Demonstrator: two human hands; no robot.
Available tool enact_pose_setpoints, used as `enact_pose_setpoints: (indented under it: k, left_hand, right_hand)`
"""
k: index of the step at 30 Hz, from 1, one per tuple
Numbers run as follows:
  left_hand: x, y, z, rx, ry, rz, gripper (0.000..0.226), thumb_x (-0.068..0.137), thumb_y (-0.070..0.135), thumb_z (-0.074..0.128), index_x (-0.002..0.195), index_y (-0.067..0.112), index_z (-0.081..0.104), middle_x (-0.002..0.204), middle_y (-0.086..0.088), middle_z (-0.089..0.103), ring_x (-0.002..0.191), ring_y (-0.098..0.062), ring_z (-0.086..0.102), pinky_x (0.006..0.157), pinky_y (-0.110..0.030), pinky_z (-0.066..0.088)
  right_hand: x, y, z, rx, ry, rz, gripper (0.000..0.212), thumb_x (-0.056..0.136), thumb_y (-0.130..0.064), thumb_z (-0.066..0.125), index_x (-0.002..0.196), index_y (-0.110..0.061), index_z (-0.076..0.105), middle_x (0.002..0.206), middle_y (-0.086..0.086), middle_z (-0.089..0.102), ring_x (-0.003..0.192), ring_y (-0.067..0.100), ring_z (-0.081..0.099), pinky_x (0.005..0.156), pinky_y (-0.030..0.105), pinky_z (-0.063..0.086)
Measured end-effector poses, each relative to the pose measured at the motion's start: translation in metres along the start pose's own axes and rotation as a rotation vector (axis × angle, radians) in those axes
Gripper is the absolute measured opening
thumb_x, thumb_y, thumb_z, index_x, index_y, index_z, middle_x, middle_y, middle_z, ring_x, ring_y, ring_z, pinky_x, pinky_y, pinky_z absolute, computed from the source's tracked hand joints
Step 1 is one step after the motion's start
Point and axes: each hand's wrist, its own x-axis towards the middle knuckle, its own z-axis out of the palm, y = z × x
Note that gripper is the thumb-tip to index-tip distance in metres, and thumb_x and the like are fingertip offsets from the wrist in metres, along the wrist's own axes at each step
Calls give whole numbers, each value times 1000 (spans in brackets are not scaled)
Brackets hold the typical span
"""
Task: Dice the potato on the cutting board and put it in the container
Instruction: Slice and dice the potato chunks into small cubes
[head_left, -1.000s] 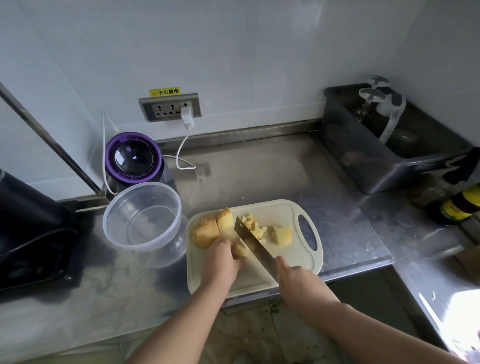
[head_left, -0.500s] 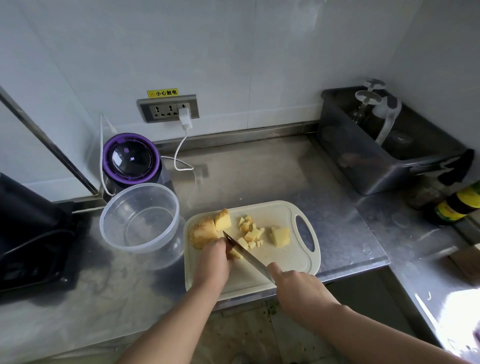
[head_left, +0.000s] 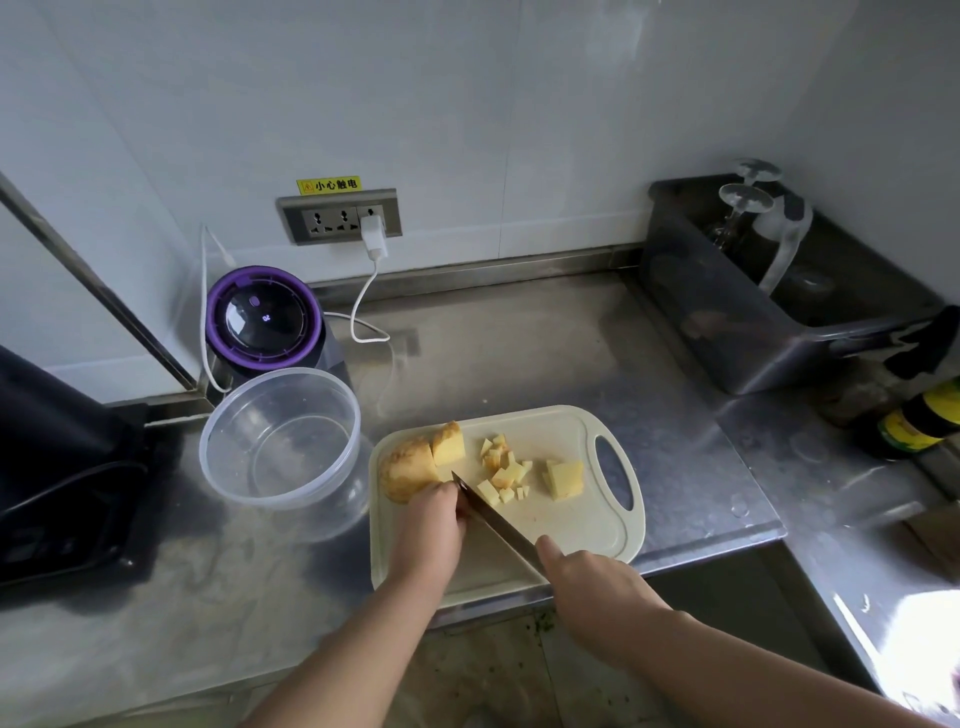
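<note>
Right hand (head_left: 597, 587) grips the knife (head_left: 493, 519), blade now lowered beside the left hand (head_left: 431, 525) holding potato (head_left: 410, 467); more dice (head_left: 506, 475) lie beyond, dicing unfinished.

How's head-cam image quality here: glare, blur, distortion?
Head view: wide-angle lens bends straight edges near the borders. There is blown-out white glare on the steel counter at lower right, and the black appliance at left is crushed into shadow. Head view centre is sharp: cutting board, potato dice, knife in the right hand, potato chunk by the left hand. Forearms soften toward the bottom edge.
</note>
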Motion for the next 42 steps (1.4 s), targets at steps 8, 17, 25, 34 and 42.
enact_pose_setpoints:
  k: [8, 17, 25, 34, 42]
  left_hand:
    - [3, 3, 6, -84, -48, -13, 9, 92, 21, 61, 100, 23, 60, 101, 7, 64, 89, -7, 59, 79, -16, 45]
    - [27, 30, 13, -53, -19, 19, 14, 92, 22, 60, 106, 21, 59, 103, 6, 61, 88, -8, 56, 70, -18, 39]
    - [37, 41, 5, 2, -53, 95, 23, 92, 26, 62, 113, 20, 58, 118, 6, 53, 95, -13, 60, 76, -22, 44]
    - [54, 93, 9, 414, -200, 470, 51, 92, 41, 54, 137, 21, 43, 134, -1, 50, 125, -25, 40, 100, -37, 34]
    - [65, 111, 13, 693, -226, 573, 39, 93, 32, 50, 128, 15, 46, 125, -7, 57, 122, -28, 43, 93, -38, 32]
  right_hand:
    - [-7, 13, -12, 33, 92, 51, 46, 99, -6, 44, 138, -23, 28, 92, 0, 60, 72, 13, 59, 67, 26, 53]
    - [-4, 45, -43, 7, 254, 124, 40, 104, -18, 38, 142, -22, 28, 118, 5, 62, 79, 18, 66, 63, 21, 51]
    - [-4, 62, -53, 60, 300, 182, 41, 103, -17, 29, 144, -20, 24, 74, -2, 49, 55, 9, 46, 44, 18, 27]
    - [-8, 75, -64, 68, 329, 248, 23, 104, -20, 32, 126, -18, 34, 72, -1, 49, 54, 10, 46, 44, 19, 29]
    - [-12, 83, -65, 65, 334, 259, 24, 104, -21, 33, 128, -18, 34, 67, -9, 38, 52, 7, 42, 43, 20, 25]
